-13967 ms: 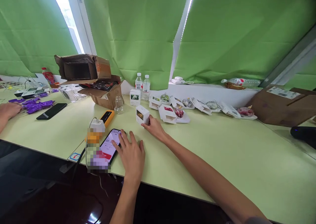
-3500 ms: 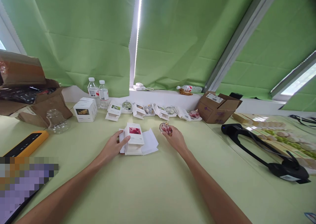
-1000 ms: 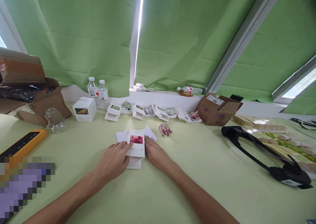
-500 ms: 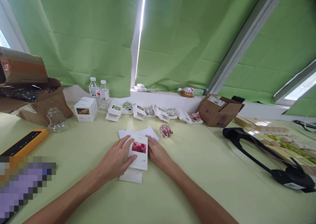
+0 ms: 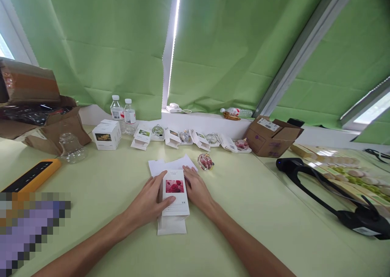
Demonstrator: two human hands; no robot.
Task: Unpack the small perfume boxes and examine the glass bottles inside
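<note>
A flattened white carton with a red flower picture (image 5: 174, 193) lies on the pale green table (image 5: 243, 212) in front of me. My left hand (image 5: 149, 201) rests on its left side, fingers spread flat, thumb on its face. My right hand (image 5: 197, 189) presses its right edge with fingers stretched out. Loose white flaps of the carton stick out behind and below it. A small round glass bottle with pink contents (image 5: 205, 161) stands just beyond my right hand, apart from it.
A row of opened white cartons and glass bottles (image 5: 195, 138) lines the back. A closed white box (image 5: 106, 134), two water bottles (image 5: 123, 113), a glass jar (image 5: 70, 148) and brown boxes (image 5: 45, 122) sit left. A cardboard box (image 5: 271, 136) and black device (image 5: 329, 195) sit right.
Both hands have slid the flattened carton toward me across the table. The glass bottle that my right hand held earlier now stands on the table.
</note>
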